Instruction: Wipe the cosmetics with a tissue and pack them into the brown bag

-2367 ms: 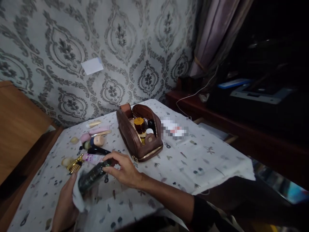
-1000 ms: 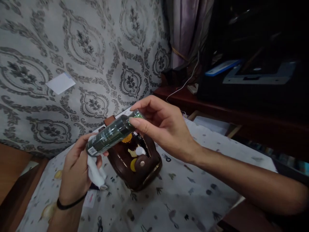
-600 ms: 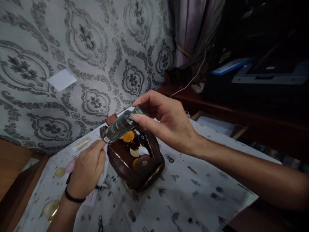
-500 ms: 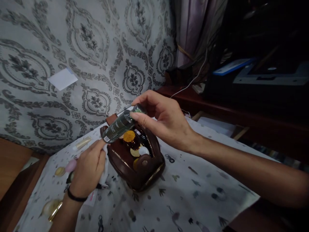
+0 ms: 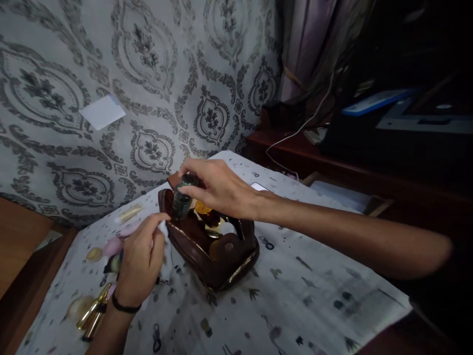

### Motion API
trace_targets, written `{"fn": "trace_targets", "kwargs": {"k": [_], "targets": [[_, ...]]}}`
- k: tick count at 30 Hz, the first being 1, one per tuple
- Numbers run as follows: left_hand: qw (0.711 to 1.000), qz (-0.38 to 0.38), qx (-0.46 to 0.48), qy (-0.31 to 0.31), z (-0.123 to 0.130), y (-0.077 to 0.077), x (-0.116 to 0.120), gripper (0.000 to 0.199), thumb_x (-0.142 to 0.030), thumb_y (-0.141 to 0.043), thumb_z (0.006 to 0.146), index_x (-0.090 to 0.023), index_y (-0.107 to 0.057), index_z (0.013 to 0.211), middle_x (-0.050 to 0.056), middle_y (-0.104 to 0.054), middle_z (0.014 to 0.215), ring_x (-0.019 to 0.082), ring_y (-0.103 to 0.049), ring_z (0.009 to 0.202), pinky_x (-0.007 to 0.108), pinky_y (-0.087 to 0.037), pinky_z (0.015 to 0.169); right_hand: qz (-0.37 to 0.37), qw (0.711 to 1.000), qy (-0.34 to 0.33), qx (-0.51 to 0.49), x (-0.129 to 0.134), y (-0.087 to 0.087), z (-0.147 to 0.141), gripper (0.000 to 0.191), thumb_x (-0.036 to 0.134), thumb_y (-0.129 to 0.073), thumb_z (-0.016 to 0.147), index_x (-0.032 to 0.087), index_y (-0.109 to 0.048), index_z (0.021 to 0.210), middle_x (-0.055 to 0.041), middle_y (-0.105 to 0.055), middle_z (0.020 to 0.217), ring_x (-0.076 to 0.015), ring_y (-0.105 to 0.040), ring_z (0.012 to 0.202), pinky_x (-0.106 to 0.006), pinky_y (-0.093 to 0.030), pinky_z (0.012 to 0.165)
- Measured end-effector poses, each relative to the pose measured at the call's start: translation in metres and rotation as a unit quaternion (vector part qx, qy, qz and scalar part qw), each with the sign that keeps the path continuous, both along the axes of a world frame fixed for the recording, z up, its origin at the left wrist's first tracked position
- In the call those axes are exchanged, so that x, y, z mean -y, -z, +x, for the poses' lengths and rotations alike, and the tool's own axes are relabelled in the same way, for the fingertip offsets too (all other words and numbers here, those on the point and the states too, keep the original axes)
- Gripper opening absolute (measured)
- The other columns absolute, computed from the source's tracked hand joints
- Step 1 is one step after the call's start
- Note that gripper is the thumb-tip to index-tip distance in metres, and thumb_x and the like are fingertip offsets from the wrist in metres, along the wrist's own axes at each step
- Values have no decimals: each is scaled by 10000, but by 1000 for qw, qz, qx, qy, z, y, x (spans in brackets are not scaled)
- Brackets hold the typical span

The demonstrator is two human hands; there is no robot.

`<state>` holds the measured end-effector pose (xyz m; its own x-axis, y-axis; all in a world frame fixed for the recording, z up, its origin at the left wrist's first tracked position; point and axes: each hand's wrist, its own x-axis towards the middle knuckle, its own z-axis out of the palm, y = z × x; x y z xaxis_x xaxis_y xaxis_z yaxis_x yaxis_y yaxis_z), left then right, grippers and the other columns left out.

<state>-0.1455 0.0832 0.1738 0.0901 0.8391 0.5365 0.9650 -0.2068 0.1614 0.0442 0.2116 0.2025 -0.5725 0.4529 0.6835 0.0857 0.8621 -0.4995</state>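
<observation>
1 dark green bottle [image 5: 182,203] tilted slightly within the far left end of the brown bag [image 5: 190,251]'s opening. It probably handled stiff, fairly light and slick, best taken by its upper end, where the right hand [image 5: 219,188]'s fingers gripped it. The left hand [image 5: 142,261]'s fingers pinched a white cloth [image 5: 167,259] beside the bag. The bottle looked glossy, cylindrical, its markings unreadable.
</observation>
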Motion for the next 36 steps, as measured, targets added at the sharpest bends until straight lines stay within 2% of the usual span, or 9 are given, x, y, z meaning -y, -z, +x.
{"fn": "trace_targets", "kwargs": {"k": [5,9,15,19,22,25,31,36], "targets": [[1000,5,1,7,-3,4,0,312,-137,-350,912,-150,-615,1075,20,-657,849,167,-659,848,244,-485,798,3,995,-6,99,-2,2,-19,132,164,-610,889,144,-590,1018,-28,-631,873,-162,-537,792,-264,-353,720],[1000,9,-1,11,-5,5,0,322,-139,-349,922,-145,-616,1102,33,-675,918,163,-657,853,240,-482,786,25,988,2,153,-10,5,-34,120,165,-634,886,140,-603,1000,-38,-628,871,-168,-536,805,-262,-344,704],[1000,15,-11,15,-7,7,1,327,-153,-350,936,-134,-628,1107,37,-678,915,155,-655,843,229,-475,772,43,969,13,241,-25,9,-55,166,179,-643,886,111,-612,1035,-102,-664,1005,-204,-591,911,-287,-403,753],[1000,19,-17,17,-8,9,0,337,-146,-348,936,-129,-631,1119,57,-701,998,152,-656,880,223,-470,783,25,955,8,295,-31,14,-61,161,177,-643,883,116,-628,1032,-117,-668,1074,-227,-619,990,-285,-438,762],[1000,17,-14,22,-8,10,-1,337,-155,-350,944,-132,-630,1130,66,-709,1045,154,-662,930,221,-470,809,-2,948,18,318,-36,17,-65,170,164,-632,876,138,-637,1044,-110,-678,1071,-234,-639,991,-274,-460,738],[1000,14,-12,26,-8,11,-1,346,-162,-350,950,-134,-624,1159,76,-707,1109,155,-664,971,222,-472,832,-3,943,26,331,-40,18,-68,181,164,-652,855,137,-647,1034,-119,-682,1101,-247,-634,1045,-276,-480,777],[999,9,-2,37,-7,11,-2,361,-162,-351,953,-146,-622,1191,71,-706,1127,165,-657,1021,243,-478,861,-9,944,-13,330,-41,15,-66,215,154,-685,821,140,-661,1035,-93,-701,1087,-228,-651,1040,-261,-491,825],[999,-2,18,34,-5,11,-1,385,-173,-361,952,-178,-626,1231,49,-710,1096,166,-663,988,259,-491,838,-24,930,35,364,-40,13,-63,366,239,-688,826,144,-624,1173,-136,-673,1187,-296,-642,1105,-305,-502,802]]}}
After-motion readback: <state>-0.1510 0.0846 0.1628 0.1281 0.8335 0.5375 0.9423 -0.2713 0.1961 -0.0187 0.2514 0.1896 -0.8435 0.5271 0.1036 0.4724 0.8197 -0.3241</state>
